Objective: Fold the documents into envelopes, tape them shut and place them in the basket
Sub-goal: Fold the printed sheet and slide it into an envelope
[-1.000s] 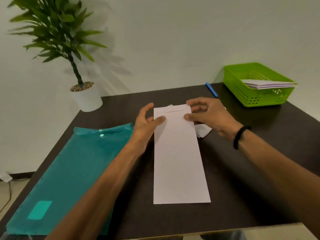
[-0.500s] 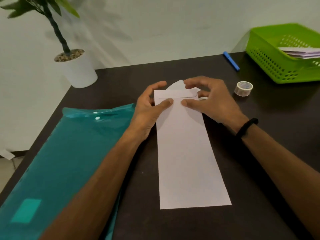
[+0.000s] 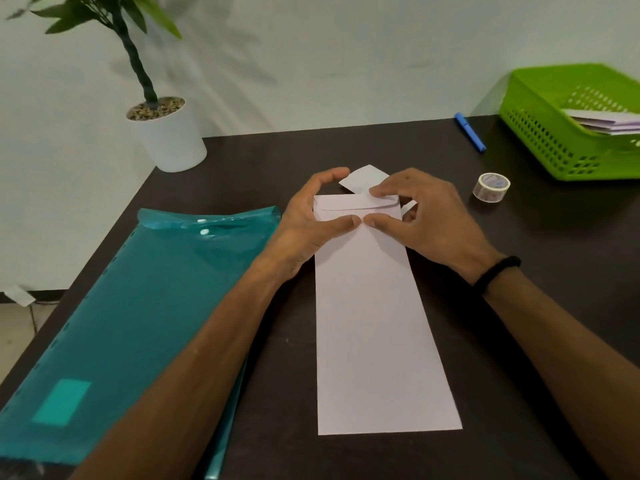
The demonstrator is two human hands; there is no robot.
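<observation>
A long white folded document (image 3: 374, 323) lies lengthwise on the dark table (image 3: 536, 341). Its far end is turned over into a narrow flap. My left hand (image 3: 311, 223) holds that end from the left, thumb pressed on the paper and index finger arched over the far edge. From the right, my right hand (image 3: 433, 220) pinches the flap between index finger and thumb, and the two thumbs almost touch. The green basket (image 3: 540, 133) stands at the far right with white folded envelopes (image 3: 609, 124) inside. A roll of clear tape (image 3: 491, 187) sits just right of my right hand.
A teal plastic folder (image 3: 138, 306) covers the table's left side. A white plant pot (image 3: 169, 136) stands at the far left corner. A blue pen (image 3: 470, 132) lies near the basket. A small white paper piece (image 3: 363, 178) pokes out beyond the document.
My thumbs have moved together to the middle of the flap. The view has dropped and shifted, bringing the tape roll into sight and pushing the basket to the right edge.
</observation>
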